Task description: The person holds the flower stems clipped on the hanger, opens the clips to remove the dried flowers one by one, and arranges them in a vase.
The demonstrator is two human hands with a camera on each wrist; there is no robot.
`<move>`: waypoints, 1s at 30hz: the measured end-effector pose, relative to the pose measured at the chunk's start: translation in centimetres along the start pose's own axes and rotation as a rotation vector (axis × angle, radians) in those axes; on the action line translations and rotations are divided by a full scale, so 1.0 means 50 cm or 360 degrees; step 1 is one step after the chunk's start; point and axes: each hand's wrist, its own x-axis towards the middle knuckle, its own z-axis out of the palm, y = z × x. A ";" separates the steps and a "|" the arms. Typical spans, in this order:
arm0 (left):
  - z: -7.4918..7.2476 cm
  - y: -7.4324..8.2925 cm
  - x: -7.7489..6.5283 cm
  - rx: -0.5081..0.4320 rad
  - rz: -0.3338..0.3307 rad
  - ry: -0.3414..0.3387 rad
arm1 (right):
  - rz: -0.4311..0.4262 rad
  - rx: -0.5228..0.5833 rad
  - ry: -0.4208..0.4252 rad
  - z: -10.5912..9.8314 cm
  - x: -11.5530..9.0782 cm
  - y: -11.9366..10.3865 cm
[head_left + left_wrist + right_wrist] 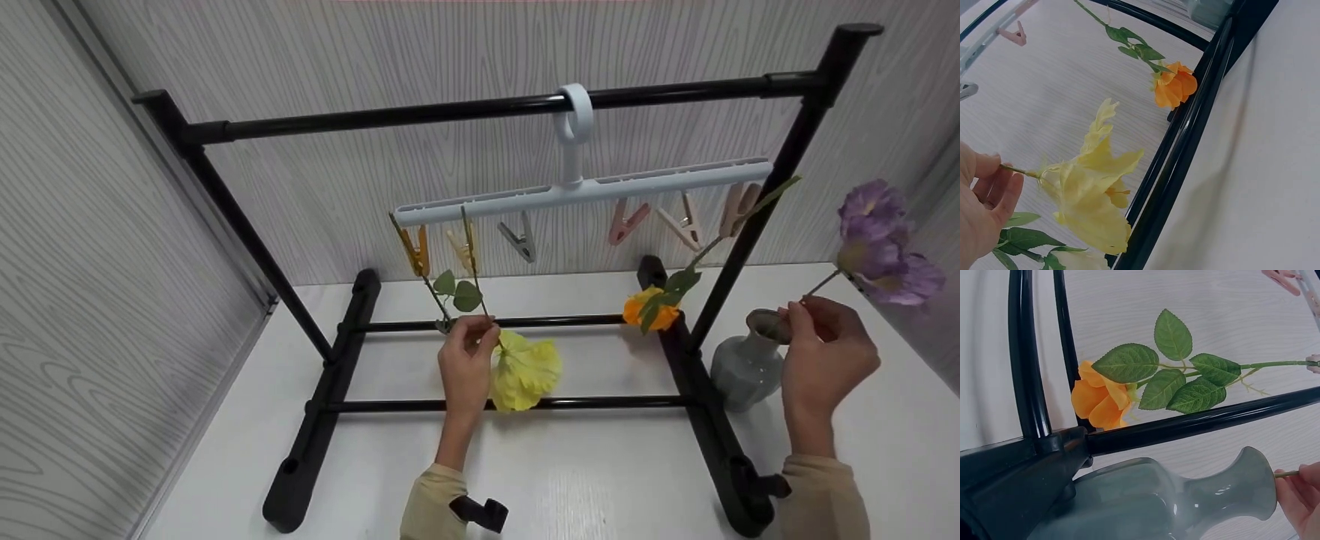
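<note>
My left hand (466,364) pinches the stem of a yellow flower (523,371) just above its bloom, which hangs head down. That stem runs up past a pale yellow clip (459,251) on the white hanger (510,202). At the right, my right hand (829,349) grips the stem of a purple flower (881,244), blooms up. In the right wrist view the stem's lower part shows between the fingertips and the mouth of a grey-green vase (1224,489). An orange flower (651,309) hangs upside down from a brownish-pink clip (739,210).
A black rack (420,114) stands on the white table (585,480), its top bar carrying the hanger. An orange clip (418,251) holds another leafy stem, with a pale bloom (1081,260) low in the left wrist view. Grey (521,238) and pink clips (626,223) hang between.
</note>
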 end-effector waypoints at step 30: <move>-0.005 0.006 -0.002 0.0029 -0.0054 -0.0062 | -0.0200 -0.0310 -0.0047 -0.010 -0.002 0.006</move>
